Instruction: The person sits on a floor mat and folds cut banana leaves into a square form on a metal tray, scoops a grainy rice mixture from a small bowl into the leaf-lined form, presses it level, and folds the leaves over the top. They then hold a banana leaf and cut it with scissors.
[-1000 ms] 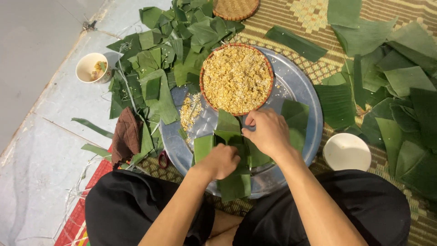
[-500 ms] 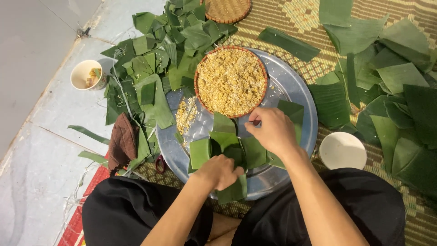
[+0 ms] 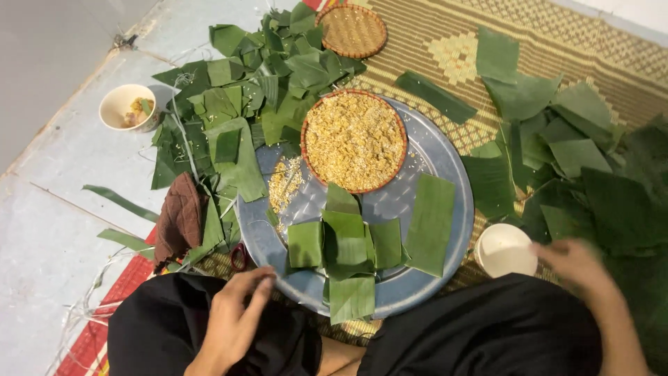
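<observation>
Underneath everything, a woven mat point(image 3: 445, 49) carries a round metal tray point(image 3: 445, 150), which keeps the work off the floor. On it sits a shallow basket of yellow grain filling point(image 3: 355, 139), close above the crossed green leaf pieces point(image 3: 346, 244) laid overlapping near the tray's front edge, seemingly as a wrapper base. The left hand point(image 3: 233, 320) rests at the rim, fingers loosely apart, empty. The blurred right hand point(image 3: 577, 261) hovers beside a white bowl point(image 3: 504, 251); whether its fingers are spread I cannot tell.
</observation>
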